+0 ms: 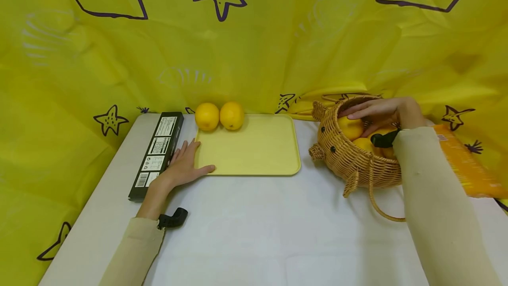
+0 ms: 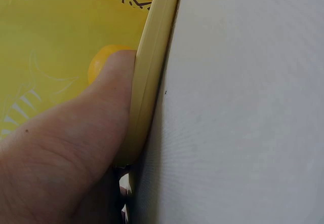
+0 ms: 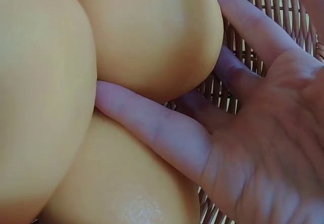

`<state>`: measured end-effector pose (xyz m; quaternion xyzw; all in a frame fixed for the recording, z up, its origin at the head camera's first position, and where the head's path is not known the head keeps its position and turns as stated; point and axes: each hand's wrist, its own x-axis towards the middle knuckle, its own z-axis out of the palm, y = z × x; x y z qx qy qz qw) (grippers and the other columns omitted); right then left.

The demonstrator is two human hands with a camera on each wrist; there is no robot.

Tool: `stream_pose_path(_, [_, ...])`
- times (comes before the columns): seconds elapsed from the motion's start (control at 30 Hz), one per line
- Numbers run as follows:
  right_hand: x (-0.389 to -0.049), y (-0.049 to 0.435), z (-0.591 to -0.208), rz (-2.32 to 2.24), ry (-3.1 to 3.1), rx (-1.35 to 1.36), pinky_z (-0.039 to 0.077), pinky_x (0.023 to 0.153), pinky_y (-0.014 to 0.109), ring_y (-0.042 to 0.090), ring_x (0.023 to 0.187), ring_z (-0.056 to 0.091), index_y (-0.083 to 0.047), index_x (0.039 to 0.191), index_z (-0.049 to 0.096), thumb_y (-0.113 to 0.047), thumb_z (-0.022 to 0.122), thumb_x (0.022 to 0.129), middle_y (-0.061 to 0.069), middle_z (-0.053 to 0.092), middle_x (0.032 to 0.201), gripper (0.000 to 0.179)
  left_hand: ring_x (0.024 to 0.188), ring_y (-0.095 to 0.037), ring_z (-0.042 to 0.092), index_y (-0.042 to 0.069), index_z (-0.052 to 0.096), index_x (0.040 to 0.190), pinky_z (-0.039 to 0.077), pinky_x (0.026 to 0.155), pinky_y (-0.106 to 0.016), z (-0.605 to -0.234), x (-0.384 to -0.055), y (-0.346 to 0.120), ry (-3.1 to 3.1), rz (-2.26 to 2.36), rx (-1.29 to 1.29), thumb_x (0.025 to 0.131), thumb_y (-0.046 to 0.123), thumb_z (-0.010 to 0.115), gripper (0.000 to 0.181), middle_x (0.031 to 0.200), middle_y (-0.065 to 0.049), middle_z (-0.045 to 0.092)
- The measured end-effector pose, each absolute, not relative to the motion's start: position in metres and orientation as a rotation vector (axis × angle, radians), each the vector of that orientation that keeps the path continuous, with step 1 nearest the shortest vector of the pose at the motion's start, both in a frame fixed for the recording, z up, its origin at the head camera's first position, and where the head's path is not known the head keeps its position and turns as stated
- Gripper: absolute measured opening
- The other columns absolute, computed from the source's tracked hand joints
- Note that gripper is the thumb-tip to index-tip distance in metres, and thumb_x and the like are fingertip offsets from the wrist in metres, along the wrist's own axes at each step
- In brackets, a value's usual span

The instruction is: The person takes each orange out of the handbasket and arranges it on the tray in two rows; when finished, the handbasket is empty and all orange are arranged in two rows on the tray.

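In the wicker pig-shaped basket (image 1: pixel 349 167), my right hand (image 1: pixel 382 114) reaches in from above over several oranges. The right wrist view shows one orange (image 3: pixel 152 36) between the thumb (image 3: pixel 152 117) and the fingers of my right hand (image 3: pixel 268 138), which grip round its side. Two more oranges lie against it. My left hand (image 1: pixel 182 164) rests spread at the near left corner of a pale yellow tray (image 1: pixel 254 149), thumb along its front rim. Two oranges (image 1: pixel 207 117) (image 1: pixel 232 115) sit side by side at the tray's back left.
A long black box with white labels (image 1: pixel 156 156) lies left of the tray, beside my left hand. Behind my right forearm is an orange packet (image 1: pixel 468 162). The basket's handle (image 1: pixel 381 213) hangs onto the white table (image 1: pixel 278 233). A yellow patterned cloth (image 1: pixel 254 56) stands behind.
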<state>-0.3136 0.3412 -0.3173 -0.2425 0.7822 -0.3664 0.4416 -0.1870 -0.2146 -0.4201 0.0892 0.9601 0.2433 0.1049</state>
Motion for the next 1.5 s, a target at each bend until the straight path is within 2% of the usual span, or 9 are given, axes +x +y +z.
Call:
stream_pose_path(0.13, [-0.3105,0.3367,-0.3150,-0.962,1.885,-0.288,0.053,0.094,0.035,0.011,0.119,0.049,-0.014,0.155,0.022,-0.023,0.040,0.105,0.013,0.014,0.158,0.054,0.151,-0.043,-0.002,0.002,0.016,0.152,0.000,0.120,-0.060,-0.4231,-0.1864,-0.2150,2.836,0.723,0.268,0.086,0.059,0.061,0.098,0.162,-0.023,0.008])
stream_pose_path(0.27, [-0.3117,0.3377,-0.3150,-0.973,1.827,-0.299,0.053,0.094,0.033,0.011,0.119,0.051,-0.025,0.152,0.029,-0.022,0.038,0.106,-0.003,0.034,0.145,0.048,0.151,-0.042,-0.002,0.003,0.016,0.153,0.000,0.120,-0.060,-0.4242,-0.1858,-0.2160,2.833,0.729,0.255,0.085,0.060,0.061,0.099,0.163,-0.022,0.007])
stream_pose_path(0.4, [-0.3123,0.3400,-0.3155,-0.978,1.798,-0.309,0.053,0.095,0.033,0.011,0.119,0.053,-0.030,0.150,0.032,-0.022,0.038,0.106,-0.013,0.040,0.134,0.045,0.151,-0.043,-0.002,0.002,0.016,0.153,0.000,0.120,-0.060,-0.4242,-0.1860,-0.2164,2.836,0.729,0.256,0.085,0.061,0.061,0.100,0.163,-0.022,0.008])
stream_pose_path(0.63, [-0.3100,0.3399,-0.3148,-0.990,1.818,-0.245,0.052,0.097,0.036,0.016,0.119,0.053,-0.023,0.153,0.028,-0.023,0.039,0.106,0.001,0.035,0.142,0.049,0.151,-0.042,-0.002,0.003,0.017,0.153,0.000,0.120,-0.061,-0.4248,-0.1863,-0.2153,2.843,0.711,0.255,0.085,0.061,0.060,0.099,0.162,-0.023,0.009])
stream_pose_path(0.87, [-0.3082,0.3422,-0.3109,-1.018,1.804,-0.234,0.053,0.096,0.039,0.018,0.119,0.052,-0.030,0.146,0.039,-0.025,0.039,0.106,0.014,0.017,0.154,0.040,0.151,-0.042,-0.003,0.003,0.017,0.153,0.000,0.120,-0.061,-0.4242,-0.1860,-0.2123,2.830,0.732,0.260,0.085,0.061,0.061,0.099,0.162,-0.022,0.009])
stream_pose_path(0.97, [-0.3086,0.3431,-0.3112,-1.023,1.831,-0.265,0.053,0.096,0.041,0.017,0.120,0.050,-0.030,0.144,0.042,-0.025,0.039,0.106,0.011,0.015,0.156,0.039,0.151,-0.042,-0.002,0.003,0.018,0.153,0.001,0.120,-0.061,-0.4241,-0.1866,-0.2123,2.840,0.719,0.257,0.085,0.061,0.060,0.099,0.162,-0.022,0.009])
stream_pose_path(1.23, [-0.3107,0.3419,-0.3122,-0.998,1.908,-0.265,0.054,0.094,0.040,0.009,0.118,0.050,-0.027,0.144,0.044,-0.022,0.042,0.105,-0.009,0.035,0.141,0.039,0.151,-0.042,-0.002,0.003,0.017,0.153,0.001,0.120,-0.061,-0.4236,-0.1875,-0.2144,2.846,0.717,0.261,0.085,0.062,0.060,0.100,0.162,-0.023,0.009])
stream_pose_path(1.33, [-0.3111,0.3397,-0.3127,-0.984,1.894,-0.247,0.055,0.093,0.038,0.014,0.117,0.051,-0.020,0.149,0.038,-0.024,0.041,0.105,-0.001,0.036,0.144,0.044,0.151,-0.042,-0.002,0.002,0.017,0.153,0.001,0.120,-0.061,-0.4231,-0.1870,-0.2152,2.846,0.715,0.257,0.085,0.062,0.060,0.100,0.162,-0.023,0.009])
stream_pose_path(1.5, [-0.3105,0.3362,-0.3120,-0.988,1.883,-0.196,0.055,0.091,0.037,0.020,0.115,0.051,-0.017,0.150,0.035,-0.027,0.041,0.105,0.016,0.022,0.153,0.047,0.151,-0.042,-0.003,0.003,0.017,0.153,0.001,0.119,-0.062,-0.4217,-0.1851,-0.2159,2.839,0.724,0.253,0.085,0.062,0.060,0.100,0.162,-0.024,0.007])
